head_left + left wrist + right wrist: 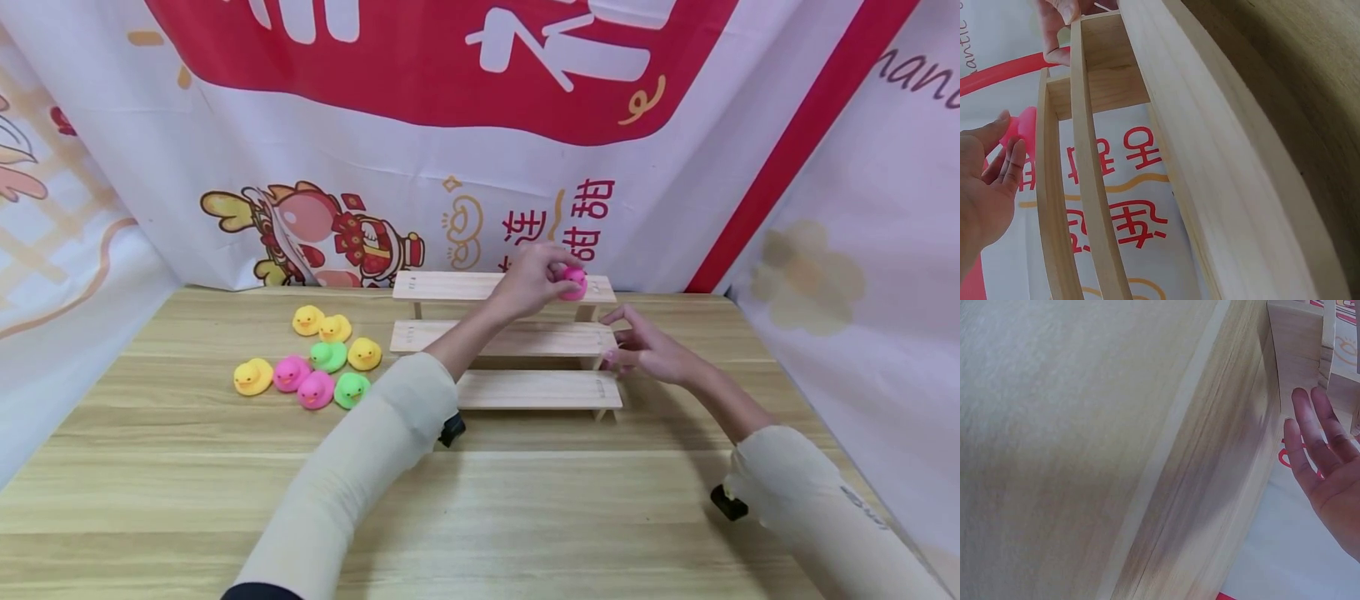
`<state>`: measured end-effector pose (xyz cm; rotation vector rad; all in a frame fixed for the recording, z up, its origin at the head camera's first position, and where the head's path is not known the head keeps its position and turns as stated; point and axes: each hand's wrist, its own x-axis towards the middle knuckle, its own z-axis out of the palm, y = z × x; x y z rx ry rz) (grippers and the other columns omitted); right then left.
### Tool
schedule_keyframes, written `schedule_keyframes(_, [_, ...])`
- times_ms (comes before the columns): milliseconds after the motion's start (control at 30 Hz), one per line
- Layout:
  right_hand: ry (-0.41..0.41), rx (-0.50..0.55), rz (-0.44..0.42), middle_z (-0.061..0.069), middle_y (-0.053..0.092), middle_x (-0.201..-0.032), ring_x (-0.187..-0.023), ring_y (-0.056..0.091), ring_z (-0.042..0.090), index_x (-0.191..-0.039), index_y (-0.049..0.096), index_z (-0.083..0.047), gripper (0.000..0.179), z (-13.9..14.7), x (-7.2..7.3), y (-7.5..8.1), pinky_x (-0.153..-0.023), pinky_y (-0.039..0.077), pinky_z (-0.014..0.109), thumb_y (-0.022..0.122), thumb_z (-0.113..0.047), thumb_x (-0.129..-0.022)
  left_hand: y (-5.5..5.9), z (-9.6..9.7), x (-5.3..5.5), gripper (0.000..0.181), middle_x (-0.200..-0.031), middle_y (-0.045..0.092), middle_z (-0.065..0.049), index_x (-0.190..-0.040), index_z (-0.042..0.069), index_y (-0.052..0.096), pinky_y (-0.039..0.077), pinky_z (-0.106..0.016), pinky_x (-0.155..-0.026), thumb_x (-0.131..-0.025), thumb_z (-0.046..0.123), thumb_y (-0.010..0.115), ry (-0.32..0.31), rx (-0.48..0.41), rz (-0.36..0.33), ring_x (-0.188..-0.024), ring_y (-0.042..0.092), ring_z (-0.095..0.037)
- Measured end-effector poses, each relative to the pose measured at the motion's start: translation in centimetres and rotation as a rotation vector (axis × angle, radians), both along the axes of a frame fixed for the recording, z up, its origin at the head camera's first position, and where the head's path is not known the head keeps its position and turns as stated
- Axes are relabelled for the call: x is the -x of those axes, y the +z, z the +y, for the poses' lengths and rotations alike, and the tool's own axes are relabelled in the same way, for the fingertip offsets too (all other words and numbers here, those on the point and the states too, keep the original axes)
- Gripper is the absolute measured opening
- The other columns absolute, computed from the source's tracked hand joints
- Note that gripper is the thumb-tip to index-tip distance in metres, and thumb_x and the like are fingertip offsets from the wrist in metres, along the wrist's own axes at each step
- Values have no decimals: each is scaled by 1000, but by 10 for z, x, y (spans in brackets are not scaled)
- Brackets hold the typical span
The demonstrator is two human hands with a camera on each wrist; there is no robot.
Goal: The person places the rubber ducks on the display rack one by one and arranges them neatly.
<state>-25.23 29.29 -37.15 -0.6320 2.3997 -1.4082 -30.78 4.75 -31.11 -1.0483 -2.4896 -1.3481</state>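
My left hand (529, 282) pinches a pink rubber duck (574, 284) between thumb and fingers, at the right end of the top board of a three-tier wooden shelf stand (534, 391). In the left wrist view the pink duck (1024, 130) is against the top board's edge; its underside is hidden. My right hand (651, 348) holds the right end of the middle board, thumb in front and index finger behind. In the right wrist view, the other fingers of the right hand (1335, 469) extend loosely beside the stand's side panel (1297, 353).
Left of the stand, several yellow, green and pink rubber ducks (315, 389) lie grouped on the wood-grain table (525, 517). A printed white and red cloth (465, 150) hangs behind the stand, and more cloth (847, 250) borders the right side.
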Motion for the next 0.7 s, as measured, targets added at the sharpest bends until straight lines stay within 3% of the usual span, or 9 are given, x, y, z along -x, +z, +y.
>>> schedule_keyframes(200, [-5,4,-6,25,69,-104,-92,71,30,-137,30,4,43,0,0,0,-73,62,50,56,1,-102,-3,4,3,31,-122,71,-18,-120,-4,74,55,-20,-81,-90,3,79,17,12,13,-97,69,-25])
schedule_keyframes(433, [4,16,-7,26,69,-101,-88,70,21,-136,29,5,43,0,1,-1,-72,62,47,55,3,-102,-3,5,3,31,-121,71,-17,-120,-3,74,56,-20,-81,-90,2,79,25,9,5,-97,69,-24])
schedule_keyframes(700, [-12,-7,-16,29,69,-101,-89,70,23,-137,30,4,43,2,1,-1,-74,61,48,56,2,-102,-4,5,3,32,-121,71,-17,-120,-3,73,55,-20,-81,-90,3,80,28,6,11,-98,68,-24])
